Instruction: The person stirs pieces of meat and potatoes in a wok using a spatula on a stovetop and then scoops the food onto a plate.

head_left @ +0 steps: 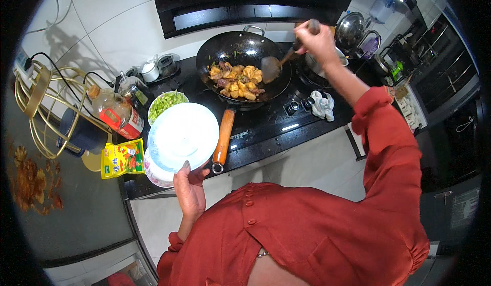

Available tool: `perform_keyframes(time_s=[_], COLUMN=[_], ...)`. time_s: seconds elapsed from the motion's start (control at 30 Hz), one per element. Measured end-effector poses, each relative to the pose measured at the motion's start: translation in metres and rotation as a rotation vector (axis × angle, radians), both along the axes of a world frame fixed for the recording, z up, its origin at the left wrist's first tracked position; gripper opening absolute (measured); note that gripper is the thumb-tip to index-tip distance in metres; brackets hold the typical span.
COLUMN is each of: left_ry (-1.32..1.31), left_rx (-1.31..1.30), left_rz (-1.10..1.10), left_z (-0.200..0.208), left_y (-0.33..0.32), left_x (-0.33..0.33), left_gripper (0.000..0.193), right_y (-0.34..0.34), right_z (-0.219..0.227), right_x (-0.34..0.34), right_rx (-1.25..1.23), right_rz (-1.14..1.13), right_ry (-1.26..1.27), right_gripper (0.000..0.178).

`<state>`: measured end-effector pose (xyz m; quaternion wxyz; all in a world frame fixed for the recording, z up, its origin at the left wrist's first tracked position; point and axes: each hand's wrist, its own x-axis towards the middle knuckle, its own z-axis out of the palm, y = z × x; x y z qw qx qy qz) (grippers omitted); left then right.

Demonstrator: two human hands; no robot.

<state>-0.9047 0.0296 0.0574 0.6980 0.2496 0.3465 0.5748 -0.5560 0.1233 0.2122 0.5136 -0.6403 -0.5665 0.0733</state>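
My right hand (316,41) is closed round the handle of a wooden spatula (271,70), whose blade is inside the wok at the right edge of the food. Browned chunks of food (236,81), yellowish and dark, lie in the black wok (220,45). The wok's wooden handle (224,137) points toward me. My left hand (190,186) grips the near rim of a white plate (184,132), thumb on top. The plate is tilted and its face is bare. Partly under it are a bowl of chopped greens (166,102) and another pale dish (153,171).
Left of the plate stand an oil bottle with a red label (123,119), a yellow packet (123,158) and a gold wire rack (38,102). A white cloth (322,106) lies by the stove knobs (299,106). Behind my right forearm is another pan (317,66); a lid (350,25) leans farther back.
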Motion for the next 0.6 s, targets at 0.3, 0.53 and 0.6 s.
perform_keyframes(time_s=[0.3,0.53,0.6], left_ry=[-0.041,0.084,0.052], left_rx=[-0.027,-0.005,-0.02], left_rz=[-0.054,-0.095,-0.069], left_z=[-0.01,-0.016,-0.012], left_y=[0.006,0.008,0.005], left_x=[0.008,0.008,0.01], left_gripper=[0.04,0.043,0.04], right_y=[-0.015,0.009,0.026], right_z=[-0.051,-0.122,-0.118], right_x=[0.055,-0.024,-0.021], right_rx=[-0.299,0.125,0.159], right_rz=[-0.171,-0.071,-0.042], right_ry=[0.743,1.094,0.996], right_gripper=[0.026,0.021,0.016])
